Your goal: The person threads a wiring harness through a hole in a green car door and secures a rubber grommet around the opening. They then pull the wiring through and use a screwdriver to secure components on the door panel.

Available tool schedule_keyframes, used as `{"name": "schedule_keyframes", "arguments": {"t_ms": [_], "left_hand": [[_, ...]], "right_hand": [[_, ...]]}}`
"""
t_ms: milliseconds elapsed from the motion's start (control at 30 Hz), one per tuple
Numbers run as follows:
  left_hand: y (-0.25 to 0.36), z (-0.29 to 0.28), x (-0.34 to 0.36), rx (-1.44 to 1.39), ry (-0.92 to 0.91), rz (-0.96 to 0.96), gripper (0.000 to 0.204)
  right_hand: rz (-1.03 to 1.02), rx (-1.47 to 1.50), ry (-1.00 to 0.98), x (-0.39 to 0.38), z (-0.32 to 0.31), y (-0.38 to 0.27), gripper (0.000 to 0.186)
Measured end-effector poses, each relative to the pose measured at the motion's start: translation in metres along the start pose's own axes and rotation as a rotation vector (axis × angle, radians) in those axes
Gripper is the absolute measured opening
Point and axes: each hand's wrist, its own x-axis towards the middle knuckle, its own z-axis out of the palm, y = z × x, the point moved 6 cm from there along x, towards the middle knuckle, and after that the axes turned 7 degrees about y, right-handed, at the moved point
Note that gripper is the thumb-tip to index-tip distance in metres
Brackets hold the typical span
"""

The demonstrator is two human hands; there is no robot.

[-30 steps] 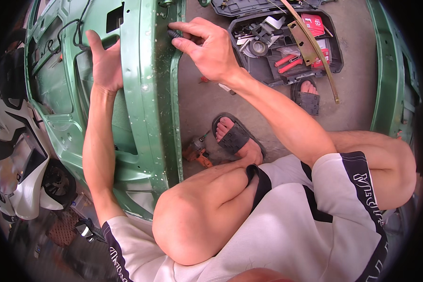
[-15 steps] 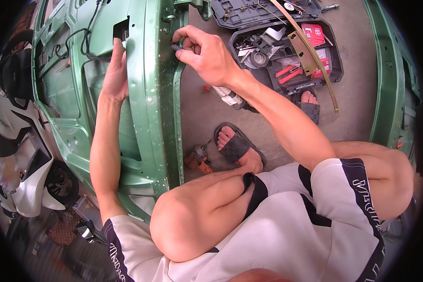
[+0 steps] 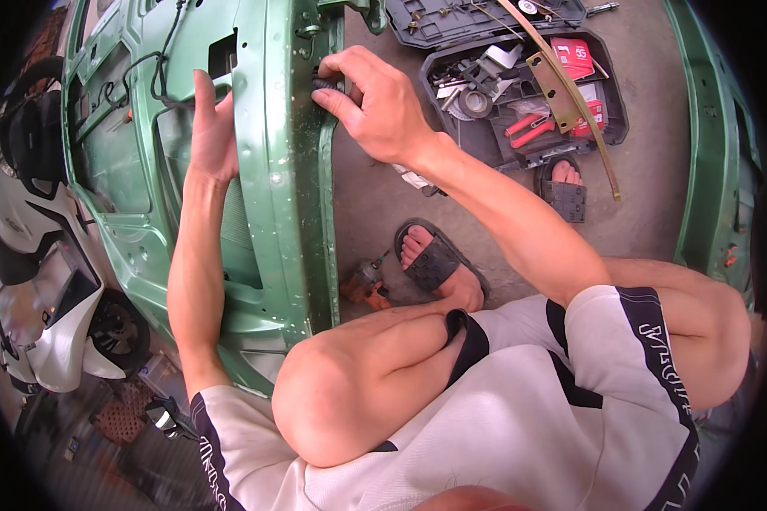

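My left hand reaches into an opening of the green car door on my left, thumb raised beside the panel edge; its other fingers are mostly hidden behind the metal. My right hand pinches a small black ribbed rubber piece against the door's edge face, index finger curled over it and thumb below. A dark cable runs over the inner panel just left of my hands.
An open toolbox holds tools and red packs, with a long brass-coloured strip across it. An orange power tool lies by my left foot. A second green panel stands at right, a white motorbike at left.
My left hand's thumb has swung upright nearer the panel edge. My right hand still pinches the black piece at the door edge. The whole view has shifted a little.
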Motion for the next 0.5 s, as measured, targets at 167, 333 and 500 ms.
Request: {"name": "schedule_keyframes", "arguments": {"t_ms": [167,333,500], "left_hand": [[-0.001,0.003,0.000,-0.013,-0.030,-0.024,0.116],[-0.001,0.005,-0.001,-0.025,0.001,-0.018,0.119],[0.001,0.000,0.001,-0.003,-0.036,-0.030,0.118]], "right_hand": [[0.325,0.079,0.078,-0.006,0.004,0.004,0.024],[0.347,0.083,0.181,-0.016,0.008,0.002,0.023],[0.280,0.103,0.277,-0.018,0.010,0.002,0.022]]}}
